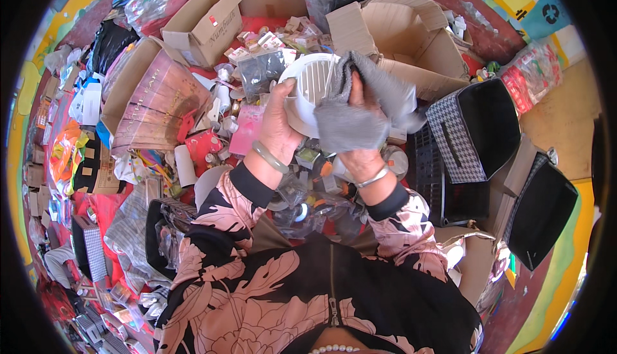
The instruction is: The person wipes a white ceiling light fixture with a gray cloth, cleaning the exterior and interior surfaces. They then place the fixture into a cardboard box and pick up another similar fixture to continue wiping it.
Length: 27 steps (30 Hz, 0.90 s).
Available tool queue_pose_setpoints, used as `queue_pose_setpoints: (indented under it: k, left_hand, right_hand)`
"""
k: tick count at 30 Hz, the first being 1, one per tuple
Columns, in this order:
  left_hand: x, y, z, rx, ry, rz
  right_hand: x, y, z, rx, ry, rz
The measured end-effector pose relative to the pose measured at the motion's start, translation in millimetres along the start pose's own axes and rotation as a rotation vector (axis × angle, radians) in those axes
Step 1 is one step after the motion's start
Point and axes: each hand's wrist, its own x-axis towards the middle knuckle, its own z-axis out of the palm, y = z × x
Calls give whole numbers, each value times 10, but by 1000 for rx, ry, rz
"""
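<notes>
In front of my chest, my left hand point(277, 117) grips a round white plastic piece with a slotted grille point(307, 79) by its left rim. My right hand point(361, 160) holds a grey cloth point(352, 126) bunched around its fingers. The cloth presses on the right side of the white piece and covers part of it. Its outer end is smeared by motion. Most of my right fingers are hidden under the cloth.
An open cardboard box point(408, 33) stands behind my right hand, a smaller one point(204, 25) far left. Houndstooth-patterned bins point(457, 139) and a black crate point(427, 174) are at right. A pink pleated paper bag point(160, 106) lies left. Small boxes and plastic packaging point(302, 203) crowd the red surface.
</notes>
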Motion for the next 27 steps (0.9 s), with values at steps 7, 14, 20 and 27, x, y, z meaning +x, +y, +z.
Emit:
queue_pose_setpoints:
  k: [7, 14, 20, 27]
  left_hand:
    - [-65, -32, 59, -50, 58, -14]
    - [-45, 214, 168, -99, -56, -86]
    - [-162, 146, 274, 37, -25, 66]
    - [-85, 55, 186, -10, -76, -20]
  right_hand:
    - [-82, 121, 127, -623, -164, 48]
    - [-490, -64, 290, -790, -367, -256]
    - [-43, -110, 96, -1031, -155, -6]
    - [-144, -69, 247, -750, 159, -8]
